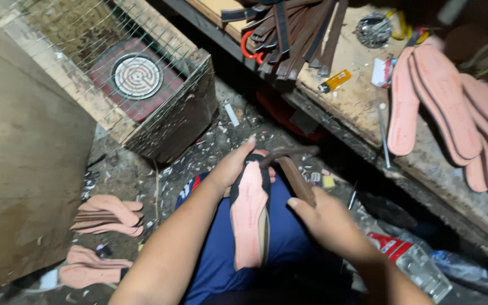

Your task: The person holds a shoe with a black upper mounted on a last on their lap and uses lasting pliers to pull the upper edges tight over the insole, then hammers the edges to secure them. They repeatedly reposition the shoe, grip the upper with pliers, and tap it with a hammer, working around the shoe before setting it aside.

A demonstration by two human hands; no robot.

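My left hand [234,165] grips the toe end of a pink shoe sole [249,217] that has a dark upper along its edge and rests on my blue-clad lap. My right hand [326,217] holds the wooden handle of a hammer [296,176]. The hammer's dark head [289,152] sits right at the sole's toe, beside my left thumb. Both forearms reach in from the bottom of the view.
A wooden box with wire mesh and a round coil heater [137,76] stands at upper left. Pink soles lie stacked on the floor [108,216] and on the workbench [444,107] at right. Leather straps [289,34], a yellow lighter [334,81] and a plastic bottle [416,262] lie nearby.
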